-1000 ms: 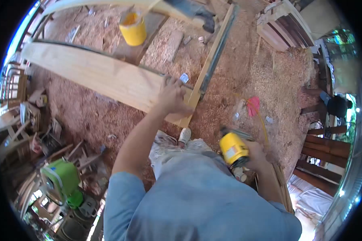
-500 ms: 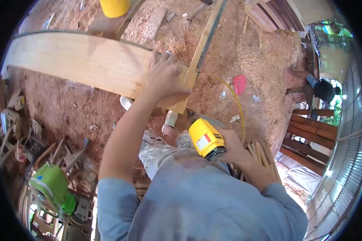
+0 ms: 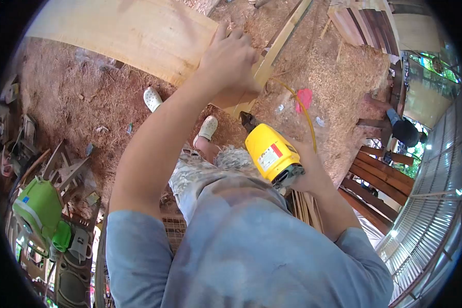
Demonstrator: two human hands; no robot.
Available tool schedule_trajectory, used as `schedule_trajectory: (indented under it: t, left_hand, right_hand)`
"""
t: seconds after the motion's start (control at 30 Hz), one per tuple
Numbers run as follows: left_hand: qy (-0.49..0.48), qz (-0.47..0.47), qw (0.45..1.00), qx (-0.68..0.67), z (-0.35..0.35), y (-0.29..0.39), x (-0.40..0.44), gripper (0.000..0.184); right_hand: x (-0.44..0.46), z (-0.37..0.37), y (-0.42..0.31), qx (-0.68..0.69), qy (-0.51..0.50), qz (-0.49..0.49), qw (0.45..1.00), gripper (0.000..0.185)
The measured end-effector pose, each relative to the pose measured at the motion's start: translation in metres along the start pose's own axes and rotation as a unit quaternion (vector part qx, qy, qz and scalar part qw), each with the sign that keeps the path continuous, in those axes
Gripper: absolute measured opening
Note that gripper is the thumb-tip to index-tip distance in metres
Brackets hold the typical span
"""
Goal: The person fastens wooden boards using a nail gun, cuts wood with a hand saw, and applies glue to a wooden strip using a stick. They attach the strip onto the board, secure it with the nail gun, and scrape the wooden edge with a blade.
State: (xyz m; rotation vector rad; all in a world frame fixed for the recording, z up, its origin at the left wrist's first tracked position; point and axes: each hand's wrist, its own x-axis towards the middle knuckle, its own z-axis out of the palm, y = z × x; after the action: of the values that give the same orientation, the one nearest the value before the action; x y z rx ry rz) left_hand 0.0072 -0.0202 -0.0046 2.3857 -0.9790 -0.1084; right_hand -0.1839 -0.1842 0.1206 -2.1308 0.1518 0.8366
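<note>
My left hand (image 3: 232, 64) is wrapped over the end of a wide pale board (image 3: 123, 31), close to where a narrow wooden strip (image 3: 277, 49) meets it. In my right hand (image 3: 305, 159) is a yellow nail gun (image 3: 272, 153), its dark nose pointing up and left. That nose is at the lower corner of the joined wood, just below my left hand; whether it touches cannot be told. A yellow hose (image 3: 306, 114) runs behind the tool. The palm side of both hands is hidden.
Two pale clogs (image 3: 152, 99) show on the shaving-covered ground (image 3: 87, 97) below the board. A pink scrap (image 3: 303, 99) lies to the right. Stacked boards (image 3: 367, 25) stand at the upper right. A green machine (image 3: 38, 205) is at lower left. Another person (image 3: 405, 132) is at far right.
The nail gun has come up and left from my right side to the wood's corner. My left hand still holds the board's end. The view has shifted, and the yellow bucket is out of it.
</note>
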Motion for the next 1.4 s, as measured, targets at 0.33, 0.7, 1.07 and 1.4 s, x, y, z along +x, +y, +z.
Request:
schedule_trajectory:
  t: [0.33, 0.7, 1.07, 1.4]
  left_hand:
    - [-0.035, -0.003, 0.999, -0.009, -0.015, 0.002, -0.008, 0.054]
    - [-0.071, -0.003, 0.996, 0.048, -0.026, 0.006, -0.013, 0.067]
    - [-0.009, 0.059, 0.994, 0.09, -0.012, -0.006, -0.025, 0.065]
    - [-0.064, 0.091, 0.993, 0.024, -0.038, 0.001, -0.024, 0.069]
  right_hand:
    - [0.003, 0.001, -0.005, 0.001, -0.013, -0.004, 1.0, 0.056]
    - [0.011, -0.01, -0.017, -0.097, -0.045, -0.032, 0.994, 0.056]
    - [0.009, -0.004, -0.02, -0.062, -0.032, 0.006, 0.998, 0.051]
    - [0.009, 0.003, -0.019, -0.023, -0.004, -0.03, 0.999, 0.072]
